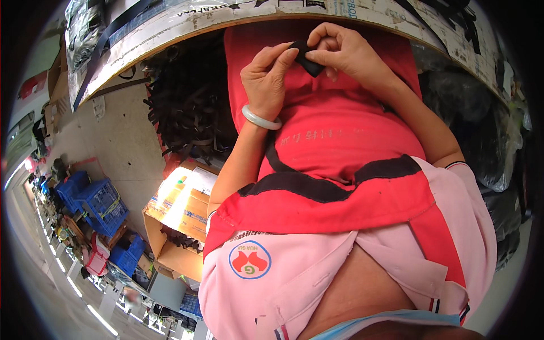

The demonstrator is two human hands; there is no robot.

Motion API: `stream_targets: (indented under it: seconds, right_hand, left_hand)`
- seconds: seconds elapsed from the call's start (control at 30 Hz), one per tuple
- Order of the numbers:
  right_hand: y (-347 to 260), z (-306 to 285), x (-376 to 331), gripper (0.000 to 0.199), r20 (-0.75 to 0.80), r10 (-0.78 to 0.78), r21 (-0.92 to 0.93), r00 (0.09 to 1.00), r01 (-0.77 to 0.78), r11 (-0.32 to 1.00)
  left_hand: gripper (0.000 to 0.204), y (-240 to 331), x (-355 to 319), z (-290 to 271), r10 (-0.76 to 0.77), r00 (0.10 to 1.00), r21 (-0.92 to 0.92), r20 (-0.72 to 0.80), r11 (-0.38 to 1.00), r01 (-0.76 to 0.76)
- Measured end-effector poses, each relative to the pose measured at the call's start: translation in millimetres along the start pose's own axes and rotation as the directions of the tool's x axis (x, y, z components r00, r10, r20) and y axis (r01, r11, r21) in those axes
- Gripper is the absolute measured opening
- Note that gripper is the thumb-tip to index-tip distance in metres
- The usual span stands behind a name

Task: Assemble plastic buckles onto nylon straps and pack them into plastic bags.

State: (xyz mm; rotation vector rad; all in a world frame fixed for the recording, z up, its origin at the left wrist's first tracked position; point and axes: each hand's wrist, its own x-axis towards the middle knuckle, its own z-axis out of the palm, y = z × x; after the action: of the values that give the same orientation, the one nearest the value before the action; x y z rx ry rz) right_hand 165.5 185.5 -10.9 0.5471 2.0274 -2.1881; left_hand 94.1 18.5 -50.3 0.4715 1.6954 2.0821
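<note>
A small dark piece of black fabric [311, 67], seemingly folded or strap-like, is held above my lap close to the table edge. My left hand [265, 76], with a pale bangle [261, 118] on its wrist, pinches the fabric's upper left corner between thumb and fingers. On the other side, my right hand [347, 52] has thumb and forefinger closed on the fabric's right edge, the other fingers curled. Beneath both hands spreads the red apron [340, 107] I wear.
A worn white table edge [187, 28] curves across the top, with black straps [113, 34] on it. Left of my lap lies a heap of black strips [190, 102], with an open cardboard box [175, 212] nearer. Blue crates [102, 204] stand farther left; dark plastic bags [470, 107] lie right.
</note>
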Motion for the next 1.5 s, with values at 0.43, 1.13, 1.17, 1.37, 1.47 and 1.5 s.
stream_targets:
  seconds: [0.43,1.13,1.17,1.37,1.47,1.5]
  right_hand:
    - [0,-1,-3,0.022,0.061,0.017,-0.077,0.998,-0.012,0.997]
    - [5,-18,26,0.019,-0.048,-0.054,-0.002,0.997,0.054,0.999]
    - [9,-21,28,0.019,-0.020,-0.064,-0.048,0.998,0.063,0.997]
    - [19,-10,26,0.017,0.069,-0.038,-0.077,0.997,0.043,0.996]
    - [20,-6,26,0.015,0.131,-0.175,-0.315,0.976,0.208,0.926]
    - [19,-8,25,0.015,0.126,-0.182,-0.318,0.975,0.213,0.924]
  left_hand:
    - [0.013,1,-4,-2,0.033,0.999,0.027,0.014,0.999,-0.033]
    - [0.016,109,-34,-126,-0.047,0.999,0.661,0.014,0.750,0.026]
    - [0.019,112,-31,-139,0.058,0.994,0.743,-0.095,0.669,0.031]
    - [0.018,117,58,-89,0.170,0.981,0.680,0.097,0.708,-0.190]
    - [0.015,94,142,-58,0.383,0.860,0.804,0.336,0.359,-0.474]
    - [0.021,80,168,-56,0.354,0.873,0.865,0.336,0.251,-0.435]
